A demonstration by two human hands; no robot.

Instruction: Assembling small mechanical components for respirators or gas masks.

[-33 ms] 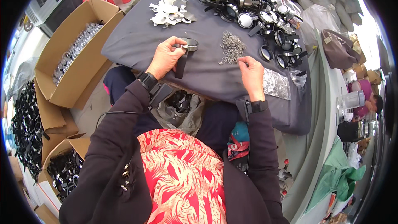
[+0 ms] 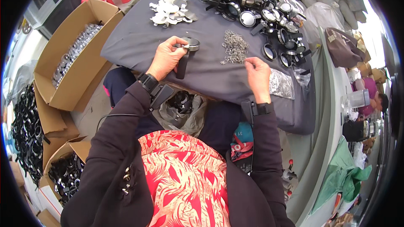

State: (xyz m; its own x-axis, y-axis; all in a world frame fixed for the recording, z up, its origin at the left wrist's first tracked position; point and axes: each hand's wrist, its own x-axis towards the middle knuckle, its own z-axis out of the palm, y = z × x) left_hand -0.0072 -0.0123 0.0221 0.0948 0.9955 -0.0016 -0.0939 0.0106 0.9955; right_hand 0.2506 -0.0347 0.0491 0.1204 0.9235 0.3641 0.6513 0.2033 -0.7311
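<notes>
Pinched in my left hand is a round metal-rimmed piece with a black strip; the strip hangs down toward the near edge of the dark cloth-covered table. The thumb and fingers hide where strip and rim meet. My right hand hovers just beside a small heap of coiled metal springs. Its fingertips are pressed together, and whatever they hold is too small to make out. Beyond my left hand lies a pile of flat, shiny metal plates.
Many similar round pieces with black strips are heaped at the far right. A clear plastic bag lies near my right hand. Cardboard boxes of parts stand left of the table. An open bag sits between my legs.
My right hand has shifted slightly right, a little farther from the springs. My left hand keeps its hold on the round piece.
</notes>
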